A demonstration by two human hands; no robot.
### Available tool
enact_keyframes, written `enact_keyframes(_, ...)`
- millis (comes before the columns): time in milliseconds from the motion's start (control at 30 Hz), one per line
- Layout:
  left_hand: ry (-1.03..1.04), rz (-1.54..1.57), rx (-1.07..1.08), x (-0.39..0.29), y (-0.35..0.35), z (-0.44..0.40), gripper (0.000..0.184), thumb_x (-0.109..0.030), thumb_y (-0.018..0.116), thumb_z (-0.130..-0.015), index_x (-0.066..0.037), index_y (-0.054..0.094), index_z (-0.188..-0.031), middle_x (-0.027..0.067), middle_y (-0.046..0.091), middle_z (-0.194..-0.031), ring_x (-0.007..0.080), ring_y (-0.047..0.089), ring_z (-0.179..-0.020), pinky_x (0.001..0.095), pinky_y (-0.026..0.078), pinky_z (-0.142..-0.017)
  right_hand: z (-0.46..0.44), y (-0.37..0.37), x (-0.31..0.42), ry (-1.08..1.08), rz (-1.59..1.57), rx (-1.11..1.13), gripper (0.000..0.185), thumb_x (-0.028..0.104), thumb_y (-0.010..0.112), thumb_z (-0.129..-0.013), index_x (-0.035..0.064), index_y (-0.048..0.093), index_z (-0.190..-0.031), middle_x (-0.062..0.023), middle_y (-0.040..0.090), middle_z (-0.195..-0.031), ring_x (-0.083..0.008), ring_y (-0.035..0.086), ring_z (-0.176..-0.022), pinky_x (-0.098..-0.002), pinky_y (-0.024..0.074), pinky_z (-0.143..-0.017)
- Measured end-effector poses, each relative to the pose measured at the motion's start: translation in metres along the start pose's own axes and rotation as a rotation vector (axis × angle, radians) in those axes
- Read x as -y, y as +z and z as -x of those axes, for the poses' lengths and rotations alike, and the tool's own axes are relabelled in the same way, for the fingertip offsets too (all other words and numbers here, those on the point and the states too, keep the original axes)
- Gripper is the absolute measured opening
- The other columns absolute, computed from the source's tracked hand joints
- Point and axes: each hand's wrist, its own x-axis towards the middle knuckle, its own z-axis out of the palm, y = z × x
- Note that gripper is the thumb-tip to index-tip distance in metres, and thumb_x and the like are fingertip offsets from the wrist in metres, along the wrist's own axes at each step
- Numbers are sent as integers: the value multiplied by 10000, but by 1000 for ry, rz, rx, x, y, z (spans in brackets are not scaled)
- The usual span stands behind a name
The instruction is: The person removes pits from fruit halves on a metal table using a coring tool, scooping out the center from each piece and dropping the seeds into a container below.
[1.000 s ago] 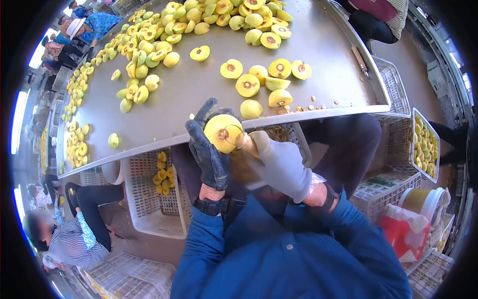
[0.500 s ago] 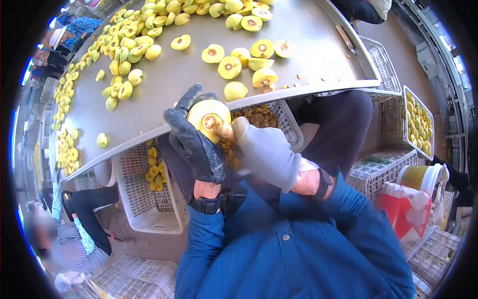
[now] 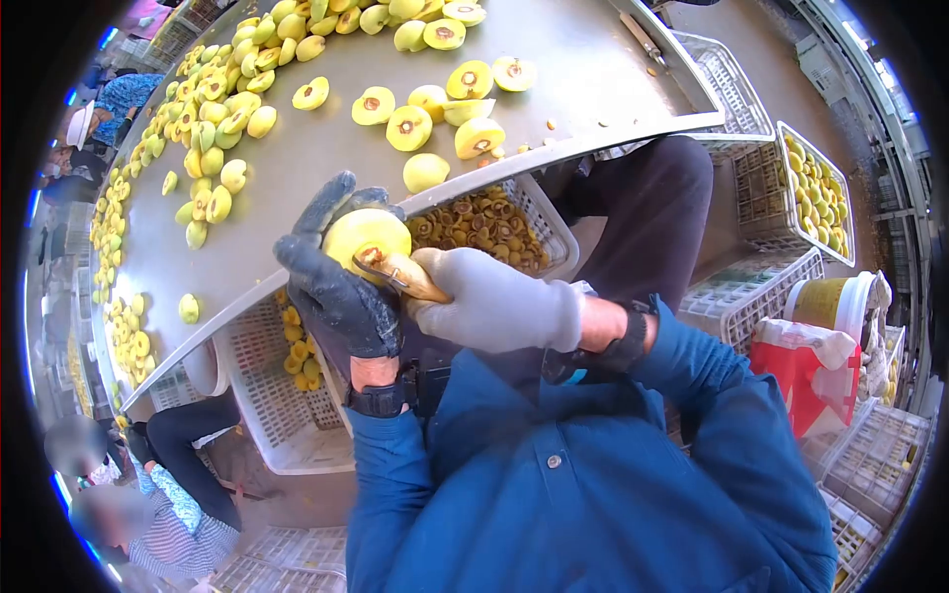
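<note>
Tool [image 3: 416,278] has swept round the core [image 3: 372,256], seemingly loosening it; left hand [image 3: 341,308] cups fruit [image 3: 361,230], right hand [image 3: 504,301] grips it.

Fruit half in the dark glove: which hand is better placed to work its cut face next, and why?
Probably the right hand: it grips the tool, whose metal end is at the cut face of the fruit half. The left hand is taken up with holding that fruit.

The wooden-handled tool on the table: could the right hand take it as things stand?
Probably not: the right hand grips another tool at the fruit half in the left hand, though nothing covers the wooden-handled tool.
</note>
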Motion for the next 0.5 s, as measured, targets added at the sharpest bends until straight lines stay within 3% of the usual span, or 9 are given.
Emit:
enact_keyframes(67,3,119,34,9,-6,-1,808,-677,351,-958,60,567,-1210,188,679,-963,310,679,-837,451,594,-734,2,-10,11,301,-239,196,239,156,617,-912,3,607,-1095,-64,633,-769,-119,589,-717,-302,473,-644)
enact_keyframes(167,-33,228,67,10,-9,-2,824,-703,348,-941,53,579,-1174,191,677,-937,306,678,-811,449,590,-730,3,-16,22,328,-169,266,259,165,609,-921,-2,601,-1118,-45,634,-786,-87,577,-721,-284,472,-643)
enact_keyframes(267,-73,310,34,6,-4,-2,864,-744,311,-924,47,590,-1132,201,668,-904,290,675,-784,419,582,-748,6,-5,19,369,-388,242,249,164,626,-899,-7,598,-1078,-58,630,-769,-99,580,-714,-297,474,-643)
enact_keyframes(367,-47,220,60,4,-5,-1,864,-753,338,-910,47,589,-1115,200,662,-866,301,671,-748,434,589,-712,5,-1,0,0,67,74,256,184,608,-850,-57,596,-935,-134,616,-665,-255,628,-572,-378,498,-565)
enact_keyframes(467,2,131,121,-3,-9,-1,853,-751,339,-911,40,592,-1106,191,659,-851,304,667,-732,434,591,-693,2,-6,2,-53,79,108,253,190,640,-821,-48,599,-893,-197,622,-698,-348,639,-629,-405,495,-609)
enact_keyframes(500,8,163,113,-4,-9,-2,846,-748,333,-915,35,594,-1103,186,659,-852,305,667,-731,434,591,-689,2,-8,15,82,-132,165,249,182,656,-796,-46,614,-889,-211,625,-707,-360,648,-666,-400,499,-623)
